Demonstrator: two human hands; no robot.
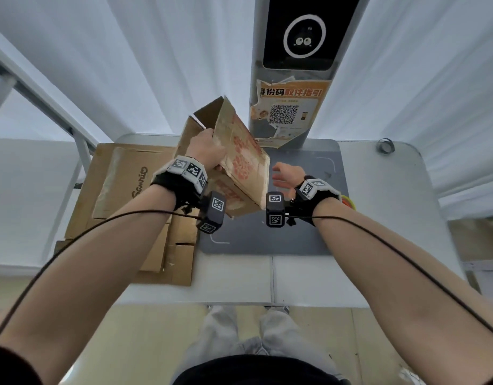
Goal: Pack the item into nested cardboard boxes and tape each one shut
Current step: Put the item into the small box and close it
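Cardboard lies flat at the left edge of the white table [309, 279]: a stack of flattened boxes [123, 201], the top one printed with dark lettering, overhanging the table's left side and reaching toward its front edge. Just right of that stack, the left hand [208, 151] grips a partly unfolded cardboard box [239, 159] with orange print. Its fingers curl over the box's upper edge and go inside the opening, so the fingertips are hidden; the back of the hand faces the camera. The box is lifted and tilted, its open end toward the far edge of the table, its lower corner hanging above the dark grey mat [309, 234] that covers the table's middle. A marker-covered wristband sits on the left wrist, with a small black block and a cable trailing back along the forearm.

Just right of the box, the right hand [287, 176] hovers over the mat, close to the box's right edge but apart from it. Its fingers are loosely extended toward the box and hold nothing. It wears the same kind of band and block. Behind its wrist, something red and yellow [349, 202] peeks out on the mat's right edge; what it is cannot be told.

At the far right corner of the table lies a roll of tape [385, 145]. Beyond the far edge stands a grey kiosk pillar [284, 112] with a torn orange QR-code poster.
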